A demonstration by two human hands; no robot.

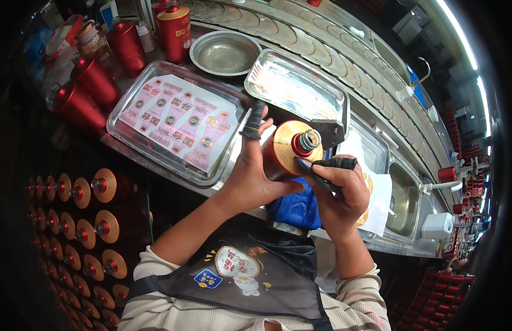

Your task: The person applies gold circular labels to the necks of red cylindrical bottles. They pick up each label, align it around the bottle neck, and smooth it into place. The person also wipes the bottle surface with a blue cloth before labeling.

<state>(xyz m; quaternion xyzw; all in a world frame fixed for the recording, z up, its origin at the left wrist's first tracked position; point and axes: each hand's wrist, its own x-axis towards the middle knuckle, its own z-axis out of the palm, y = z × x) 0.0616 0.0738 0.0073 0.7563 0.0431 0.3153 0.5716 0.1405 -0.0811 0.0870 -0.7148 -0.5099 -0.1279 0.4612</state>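
A red bottle with a gold shoulder and bare threaded neck is tilted toward me over the bench. My left hand is closed around its left side, thumb beneath. A black-wrapped finger of that hand sticks up, and the fingers behind the bottle are hidden. In my right hand I grip a black, flat-edged scraper-like tool. Its tip touches the gold shoulder just below the neck. Black wrapping also covers a right finger. Beneath the bottle lies a blue cloth.
At left, a metal tray carries a sheet of printed decals. Behind are a round metal bowl and a second tray. Red bottles stand at far left; several gold-shouldered ones are stacked below. A sink is at right, beside a conveyor.
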